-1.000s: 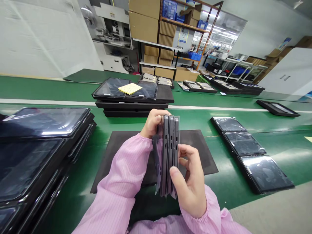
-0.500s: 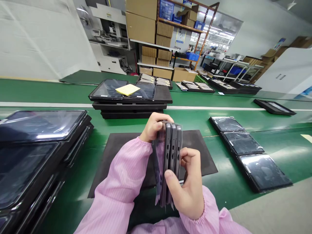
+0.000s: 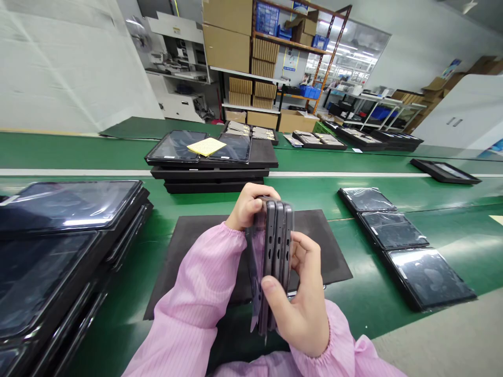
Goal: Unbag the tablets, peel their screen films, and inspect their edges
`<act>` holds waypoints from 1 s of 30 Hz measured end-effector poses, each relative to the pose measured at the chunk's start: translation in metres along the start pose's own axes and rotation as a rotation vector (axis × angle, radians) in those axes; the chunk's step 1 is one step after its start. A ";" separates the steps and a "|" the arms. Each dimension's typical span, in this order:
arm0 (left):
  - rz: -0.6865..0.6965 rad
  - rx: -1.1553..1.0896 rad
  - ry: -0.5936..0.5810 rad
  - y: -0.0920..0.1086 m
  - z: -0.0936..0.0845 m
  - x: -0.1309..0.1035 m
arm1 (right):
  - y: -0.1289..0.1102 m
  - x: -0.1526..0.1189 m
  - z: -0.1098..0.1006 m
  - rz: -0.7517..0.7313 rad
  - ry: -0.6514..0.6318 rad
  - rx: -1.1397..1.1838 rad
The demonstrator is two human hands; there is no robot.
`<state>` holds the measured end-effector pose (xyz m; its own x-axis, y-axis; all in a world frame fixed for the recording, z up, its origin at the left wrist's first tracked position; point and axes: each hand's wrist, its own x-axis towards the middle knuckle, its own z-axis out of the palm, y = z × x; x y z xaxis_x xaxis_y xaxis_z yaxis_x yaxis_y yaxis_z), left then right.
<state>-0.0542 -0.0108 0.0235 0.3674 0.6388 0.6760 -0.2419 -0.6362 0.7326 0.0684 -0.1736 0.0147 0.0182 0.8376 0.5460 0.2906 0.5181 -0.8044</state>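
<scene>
Three dark grey tablets (image 3: 279, 251) stand on edge, pressed together in a bundle, with their port edges facing me. Loose clear film hangs from their sides. My left hand (image 3: 251, 206) is closed round the far upper end of the bundle. On the near right side, my right hand (image 3: 301, 293) grips it, thumb across the port edges and fingers behind the right face. Beneath the bundle lies a black mat (image 3: 318, 246) on the green table (image 3: 157, 267). The tablets' screens are mostly turned out of sight.
Stacked black trays of tablets (image 3: 74, 207) stand at the left. Another tray stack (image 3: 214, 173), topped by a yellow sheet (image 3: 206, 146), sits beyond the mat. A tray with three film-covered tablets (image 3: 395, 229) is at the right. Trays of small light parts (image 3: 318, 139) line the back.
My right thumb has shifted slightly left across the port edges. Both hands still hold the tablets in about the same place; the view has moved a little.
</scene>
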 end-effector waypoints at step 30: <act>-0.018 0.028 -0.033 0.003 0.001 -0.001 | 0.000 0.001 0.002 -0.007 0.020 -0.059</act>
<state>-0.0547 -0.0139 0.0245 0.4008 0.6357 0.6597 -0.2098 -0.6373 0.7415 0.0667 -0.1723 0.0153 0.0346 0.8299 0.5569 0.3469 0.5126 -0.7855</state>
